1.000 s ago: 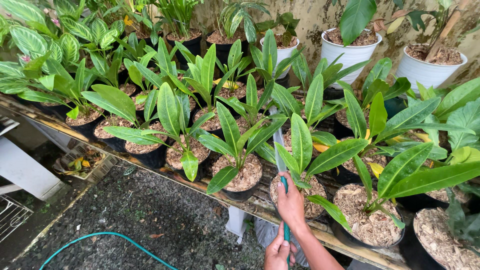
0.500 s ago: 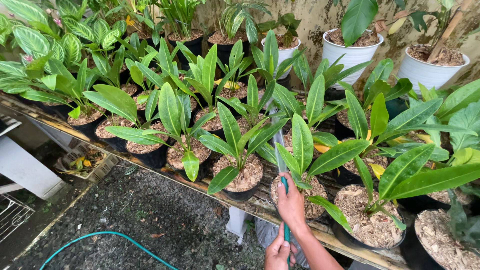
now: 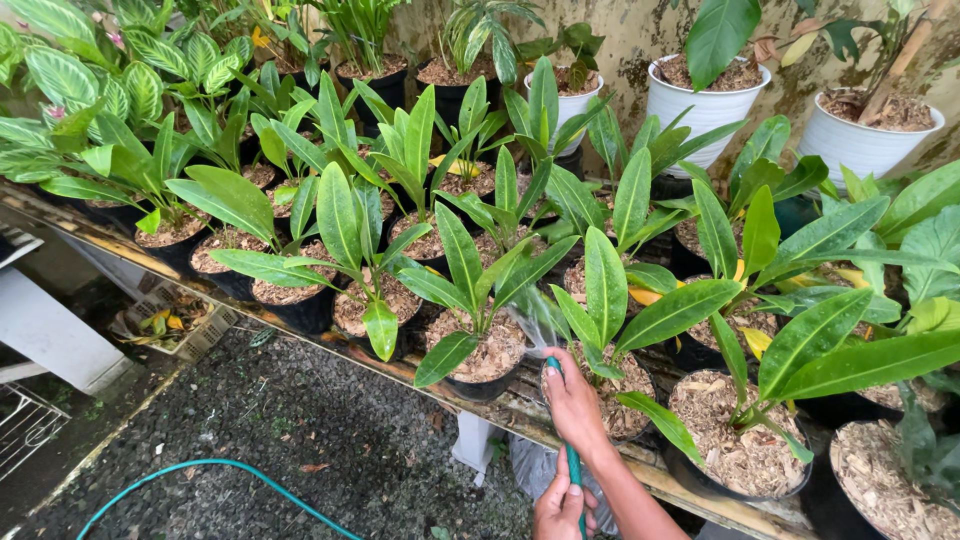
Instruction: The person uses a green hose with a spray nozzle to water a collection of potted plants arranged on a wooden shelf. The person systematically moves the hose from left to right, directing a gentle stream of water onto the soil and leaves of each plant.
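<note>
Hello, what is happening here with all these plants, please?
A person is watering potted plants with a green hose. The right hand grips the hose near its tip and fans a spray of water toward a black pot on the wooden bench. The left hand holds the hose lower down. More hose lies on the gravel ground. White pots stand at the back by the wall.

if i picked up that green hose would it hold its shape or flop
Probably flop: the green hose lies in a loose curve on the gravel, so it bends easily. With water spraying from the end held in the right hand, it is likely heavier than it looks, and perhaps slippery where wet.
</note>
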